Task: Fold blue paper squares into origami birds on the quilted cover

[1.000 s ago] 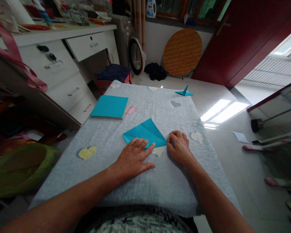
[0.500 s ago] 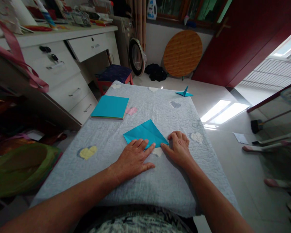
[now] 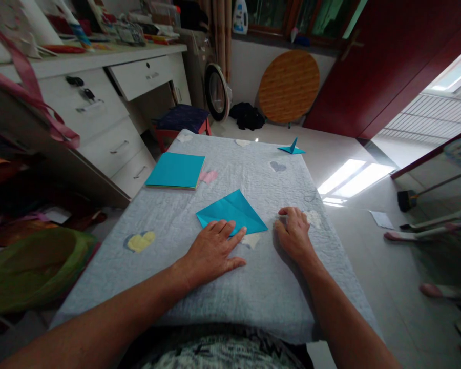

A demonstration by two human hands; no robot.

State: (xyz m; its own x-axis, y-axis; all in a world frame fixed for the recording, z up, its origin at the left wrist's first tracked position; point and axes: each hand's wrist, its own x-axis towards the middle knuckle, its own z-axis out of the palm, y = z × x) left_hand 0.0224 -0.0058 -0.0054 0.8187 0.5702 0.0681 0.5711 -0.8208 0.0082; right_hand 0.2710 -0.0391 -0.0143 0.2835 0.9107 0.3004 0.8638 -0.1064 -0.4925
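Note:
A creased sheet of blue origami paper, folded to a kite-like shape, lies on the cloth-covered table in front of me. My left hand rests flat on its lower edge, fingers spread and thumb apart. To the right of the paper's right corner, my right hand is off the sheet, fingers loosely curled with a gap between thumb and forefinger; nothing shows in it. A stack of square paper, blue on top, sits at the far left of the table. A small folded blue paper piece stands at the far right corner.
The table wears a pale quilted cloth with heart patches. Behind it are a stool, a washing machine with its door ajar and a round wooden board. White drawers and a green-lined basket are left.
My right hand has let go of the paper's right corner and moved a little to the right. My left hand stays on the paper, which keeps its place.

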